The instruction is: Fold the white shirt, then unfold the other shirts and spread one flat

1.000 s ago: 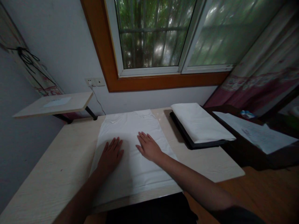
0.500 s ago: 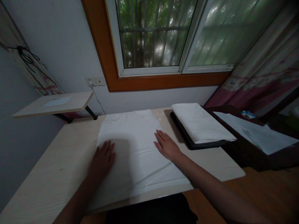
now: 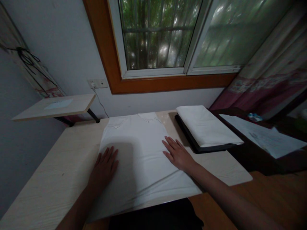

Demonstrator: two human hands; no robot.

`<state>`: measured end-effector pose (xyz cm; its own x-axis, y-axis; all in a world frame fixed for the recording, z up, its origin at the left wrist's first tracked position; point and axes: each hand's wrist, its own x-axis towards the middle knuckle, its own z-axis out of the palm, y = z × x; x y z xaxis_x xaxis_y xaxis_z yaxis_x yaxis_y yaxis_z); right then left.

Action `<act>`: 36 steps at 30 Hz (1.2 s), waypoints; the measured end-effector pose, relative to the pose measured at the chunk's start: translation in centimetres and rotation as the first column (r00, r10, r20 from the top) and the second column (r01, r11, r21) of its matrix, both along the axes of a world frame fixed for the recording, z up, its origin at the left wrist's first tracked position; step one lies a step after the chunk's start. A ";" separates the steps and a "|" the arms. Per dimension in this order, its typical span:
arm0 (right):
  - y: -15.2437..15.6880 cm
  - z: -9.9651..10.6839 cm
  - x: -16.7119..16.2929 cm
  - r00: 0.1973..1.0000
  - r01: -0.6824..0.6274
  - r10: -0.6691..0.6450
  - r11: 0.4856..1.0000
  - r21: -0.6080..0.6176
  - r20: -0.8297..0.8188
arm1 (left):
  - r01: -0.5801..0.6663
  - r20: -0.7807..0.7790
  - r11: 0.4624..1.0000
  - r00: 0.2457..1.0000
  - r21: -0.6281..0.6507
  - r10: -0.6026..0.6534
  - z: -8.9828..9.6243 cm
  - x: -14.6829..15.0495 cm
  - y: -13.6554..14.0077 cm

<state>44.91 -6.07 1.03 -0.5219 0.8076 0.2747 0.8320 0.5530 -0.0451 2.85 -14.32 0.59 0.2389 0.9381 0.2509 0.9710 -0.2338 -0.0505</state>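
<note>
Behind a pale wood-grain desk [image 3: 62, 153] rises a whitish wall [image 3: 139, 103] with a barred, white-framed window [image 3: 158, 38] edged in orange-brown wood [image 3: 168, 84]. From the head view, take the middle of the desk's cloth as the clock's centre, with twelve towards the wall.

At that centre lies a thin white fabric garment [image 3: 144, 159], perhaps a shirt, spread lengthwise from the near edge to the far one. Its far end shows two folded flaps, at eleven and at twelve, probably turned in to give straighter sides. Slanting creases cross it at about five.

Between eight and nine, the left hand [image 3: 103, 166] lies palm down on the garment's side, its fingers a little apart and pinching nothing. At three, the right hand [image 3: 177, 154] rests likewise on the opposite side, fingers slightly spread, thumb held away. Placed so, the two seem to brace the cloth's width and press it level.

At two, just beside the garment, sits a neatly folded white cloth [image 3: 207, 127] on a flat black item [image 3: 211, 149], apparently stacked aside to leave working room. At ten, a small raised wooden shelf [image 3: 74, 108] carries a pale sheet [image 3: 58, 104].
</note>
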 end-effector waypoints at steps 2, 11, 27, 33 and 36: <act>-0.1 0.1 0.1 1.000 -0.002 0.002 1.000 0.009 0.000 | 0.002 0.003 1.000 1.000 -0.007 -0.002 -0.1 0.1 -0.2; 2.3 3.0 -1.9 0.995 0.034 -0.033 0.999 0.007 -0.098 | 0.032 0.030 0.999 0.999 -0.014 -0.031 1.9 -0.4 2.1; 11.2 0.3 -11.5 0.985 0.064 -0.076 0.995 -0.079 -0.158 | -0.056 0.087 0.996 0.995 0.067 0.050 -0.2 1.5 13.8; 9.9 0.8 -10.2 0.985 0.053 -0.062 0.997 -0.061 -0.162 | -0.049 0.076 0.998 0.996 0.047 0.046 0.0 1.0 12.6; 9.0 0.8 -9.7 0.985 0.048 -0.054 0.998 -0.042 -0.161 | -0.047 0.077 0.998 0.996 0.035 0.044 0.1 1.2 11.7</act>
